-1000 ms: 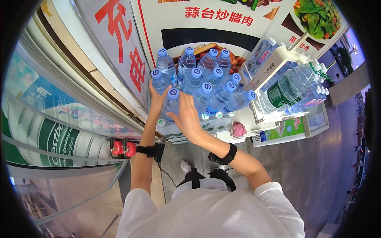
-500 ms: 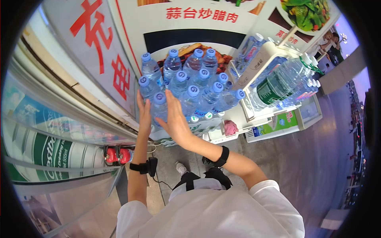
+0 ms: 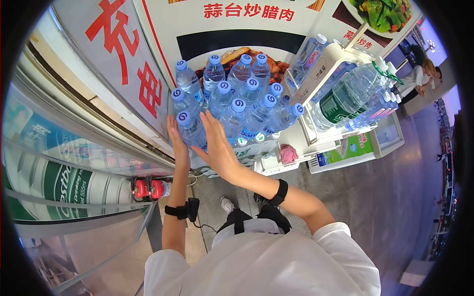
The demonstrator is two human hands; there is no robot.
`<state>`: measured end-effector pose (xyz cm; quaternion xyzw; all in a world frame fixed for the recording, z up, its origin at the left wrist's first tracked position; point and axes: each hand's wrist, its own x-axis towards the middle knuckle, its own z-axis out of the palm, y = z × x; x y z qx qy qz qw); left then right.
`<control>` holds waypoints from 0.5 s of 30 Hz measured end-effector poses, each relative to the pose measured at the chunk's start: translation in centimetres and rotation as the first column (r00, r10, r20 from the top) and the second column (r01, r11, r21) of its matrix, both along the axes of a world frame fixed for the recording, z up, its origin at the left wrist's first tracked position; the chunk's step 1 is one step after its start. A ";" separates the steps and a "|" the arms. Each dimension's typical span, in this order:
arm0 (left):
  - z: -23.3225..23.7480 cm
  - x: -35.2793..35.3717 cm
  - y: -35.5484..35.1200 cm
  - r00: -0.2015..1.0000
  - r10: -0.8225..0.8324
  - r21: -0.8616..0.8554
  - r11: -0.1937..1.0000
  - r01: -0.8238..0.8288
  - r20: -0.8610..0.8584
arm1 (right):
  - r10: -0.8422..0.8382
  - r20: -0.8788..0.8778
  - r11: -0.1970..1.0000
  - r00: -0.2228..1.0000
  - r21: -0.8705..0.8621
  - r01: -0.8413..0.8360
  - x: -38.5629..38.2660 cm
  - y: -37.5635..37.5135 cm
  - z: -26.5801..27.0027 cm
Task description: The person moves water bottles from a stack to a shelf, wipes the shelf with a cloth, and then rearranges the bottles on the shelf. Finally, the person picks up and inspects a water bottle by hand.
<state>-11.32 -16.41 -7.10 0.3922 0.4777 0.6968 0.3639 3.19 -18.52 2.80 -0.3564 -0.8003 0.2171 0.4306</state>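
Several clear water bottles with blue caps stand grouped on a wrapped pack (image 3: 207, 165). The nearest bottle at the left corner (image 3: 192, 130) sits between my hands and leans a little to the left. My left hand (image 3: 179, 143) lies flat along its left side, fingers pointing up. On the other side, my right hand (image 3: 219, 150) has its fingers stretched out and its thumb apart, against the bottle's right side. The lower part of this bottle is hidden by my hands. Another bottle (image 3: 185, 102) stands just behind it.
To the right, a white rack (image 3: 316, 81) holds large bottles with green labels (image 3: 340, 106). A pink cloth (image 3: 288, 154) lies near its base. Glass doors and red fire extinguishers (image 3: 150, 189) are at left. People (image 3: 422, 79) are in the far right background.
The bottle between my hands has shifted left, its cap now further left and slightly higher. My left hand has moved slightly; my right hand stays nearly in place.
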 end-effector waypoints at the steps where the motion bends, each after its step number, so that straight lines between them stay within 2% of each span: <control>1: -0.2 0.0 -0.2 1.000 -0.001 0.010 1.000 0.001 0.020 | 0.003 0.001 1.000 1.000 0.006 -0.003 0.1 -0.1 0.0; 5: 1.0 0.9 -2.0 0.981 -0.023 -0.027 0.999 0.029 0.195 | 0.050 -0.014 0.999 0.999 0.000 -0.050 0.6 -0.7 -0.4; 8: -0.8 0.4 -2.9 1.000 0.011 -0.016 1.000 -0.010 0.006 | 0.058 0.002 0.998 0.998 0.000 -0.058 1.3 -1.2 -0.9; 11: -0.5 0.8 -3.3 0.999 0.020 -0.093 0.995 -0.023 -0.040 | 0.058 0.032 0.998 0.998 -0.008 -0.058 1.9 -1.7 -1.2; 15: 0.8 1.7 -3.7 0.999 0.052 -0.108 0.993 -0.051 0.010 | 0.058 0.036 0.998 0.998 -0.015 -0.057 2.9 -2.2 -1.7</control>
